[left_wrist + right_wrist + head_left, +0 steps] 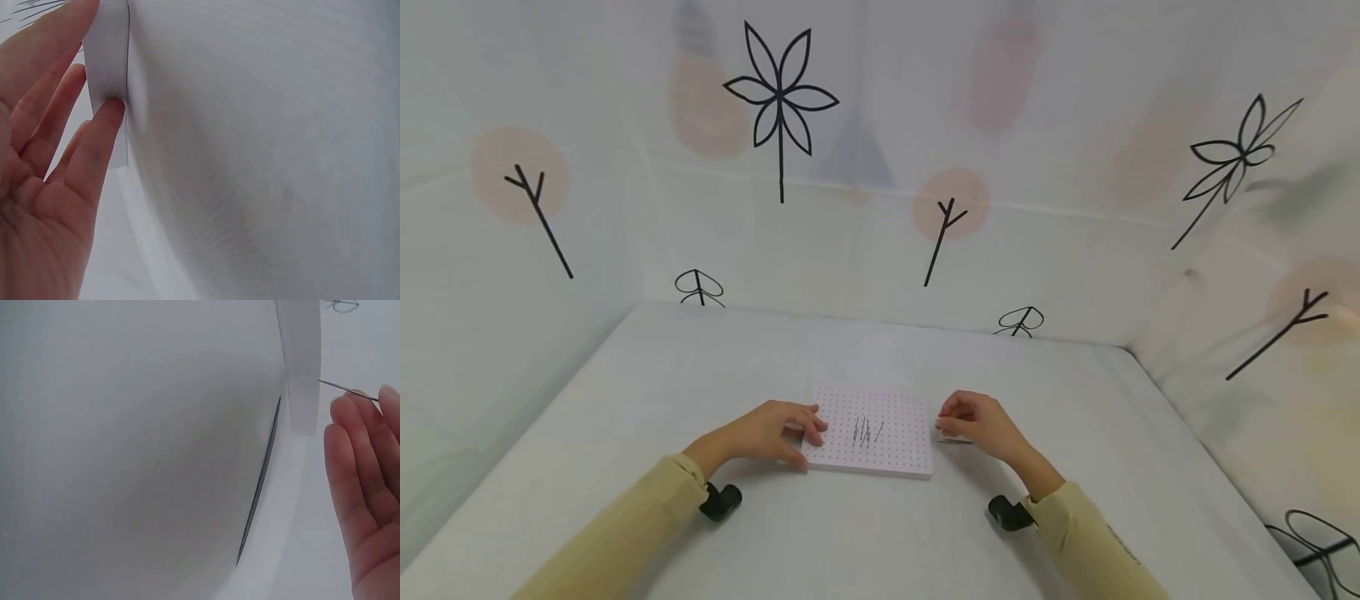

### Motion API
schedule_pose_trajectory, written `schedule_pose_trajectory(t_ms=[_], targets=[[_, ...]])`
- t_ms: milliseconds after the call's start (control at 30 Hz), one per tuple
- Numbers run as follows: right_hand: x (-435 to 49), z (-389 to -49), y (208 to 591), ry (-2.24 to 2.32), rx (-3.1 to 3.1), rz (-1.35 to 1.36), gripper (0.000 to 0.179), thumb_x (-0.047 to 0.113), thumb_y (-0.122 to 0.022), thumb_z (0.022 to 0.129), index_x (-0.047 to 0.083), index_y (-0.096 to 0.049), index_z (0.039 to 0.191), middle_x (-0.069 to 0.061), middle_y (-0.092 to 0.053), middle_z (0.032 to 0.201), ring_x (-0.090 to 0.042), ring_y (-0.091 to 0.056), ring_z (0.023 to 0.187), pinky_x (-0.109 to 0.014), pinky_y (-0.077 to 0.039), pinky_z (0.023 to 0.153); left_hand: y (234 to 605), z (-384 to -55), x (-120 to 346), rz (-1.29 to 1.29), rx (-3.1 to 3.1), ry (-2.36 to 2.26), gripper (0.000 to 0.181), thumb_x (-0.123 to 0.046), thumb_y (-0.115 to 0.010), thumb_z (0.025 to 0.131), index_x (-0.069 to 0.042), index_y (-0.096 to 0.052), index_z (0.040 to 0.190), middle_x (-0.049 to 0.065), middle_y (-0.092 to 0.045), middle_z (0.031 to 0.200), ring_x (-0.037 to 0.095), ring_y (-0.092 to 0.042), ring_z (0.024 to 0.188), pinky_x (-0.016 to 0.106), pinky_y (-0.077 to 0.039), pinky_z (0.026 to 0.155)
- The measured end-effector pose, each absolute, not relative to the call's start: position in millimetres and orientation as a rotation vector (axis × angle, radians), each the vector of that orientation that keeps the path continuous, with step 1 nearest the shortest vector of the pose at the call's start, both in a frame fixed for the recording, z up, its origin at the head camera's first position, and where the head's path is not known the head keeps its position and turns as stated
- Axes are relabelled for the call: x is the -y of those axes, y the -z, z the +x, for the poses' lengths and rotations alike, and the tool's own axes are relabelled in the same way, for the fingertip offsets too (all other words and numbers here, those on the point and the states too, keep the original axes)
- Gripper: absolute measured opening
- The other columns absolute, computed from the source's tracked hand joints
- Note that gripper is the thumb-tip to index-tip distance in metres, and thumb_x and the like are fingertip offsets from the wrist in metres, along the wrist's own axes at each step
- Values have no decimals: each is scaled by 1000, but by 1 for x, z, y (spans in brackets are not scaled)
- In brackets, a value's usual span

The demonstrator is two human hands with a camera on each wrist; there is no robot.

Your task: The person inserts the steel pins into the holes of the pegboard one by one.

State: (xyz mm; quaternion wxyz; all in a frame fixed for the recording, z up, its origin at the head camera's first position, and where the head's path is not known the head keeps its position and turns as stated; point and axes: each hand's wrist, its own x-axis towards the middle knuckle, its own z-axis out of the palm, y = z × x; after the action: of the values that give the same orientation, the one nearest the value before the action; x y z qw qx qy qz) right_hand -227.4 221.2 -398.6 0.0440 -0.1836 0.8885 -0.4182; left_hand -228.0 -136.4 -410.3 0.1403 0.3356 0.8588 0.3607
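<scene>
A white board point(895, 454) with a grid of small holes lies on the table, several thin dark needles point(862, 432) standing at a slant from its middle. My left hand point(778, 429) rests against the board's left side with spread, slightly bent fingers, one fingertip point(112, 109) pressing its side edge in the left wrist view. To the right of the board, my right hand point(977, 423) pinches a thin pointed needle point(344, 387) between thumb and finger. Below that hand, more dark needles point(257, 487) lie close together on the table beside the board's edge.
The table point(880, 542) has a white cover, and a patterned white cloth point(865, 250) hangs round its back and sides. A black wrist camera point(721, 502) sits at the left cuff, another black camera point(1010, 513) at the right cuff.
</scene>
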Motion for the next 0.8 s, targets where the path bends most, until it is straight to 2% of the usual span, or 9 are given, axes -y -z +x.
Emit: schedule_pose_trajectory(t_ms=[533,800], targets=[[-199,-223,399,1406,-2600,-583,14,13,-66,86,5,-55,89,-6,-68,86,-18,-65,80,-31,-56,67,411,-228,135,952,-2478,-1042,24,-14,-82,70,-21,-70,90,-1,-60,121,26,-36,131,38,-39,101],[-188,-222,400,1403,-2578,-594,14,12,-66,86,4,-55,88,-6,-68,85,-18,-64,74,-31,-56,67,414,-230,136,976,-2458,-1064,24,-14,-82,70,-20,-70,91,0,-60,121,27,-37,130,35,-41,99]])
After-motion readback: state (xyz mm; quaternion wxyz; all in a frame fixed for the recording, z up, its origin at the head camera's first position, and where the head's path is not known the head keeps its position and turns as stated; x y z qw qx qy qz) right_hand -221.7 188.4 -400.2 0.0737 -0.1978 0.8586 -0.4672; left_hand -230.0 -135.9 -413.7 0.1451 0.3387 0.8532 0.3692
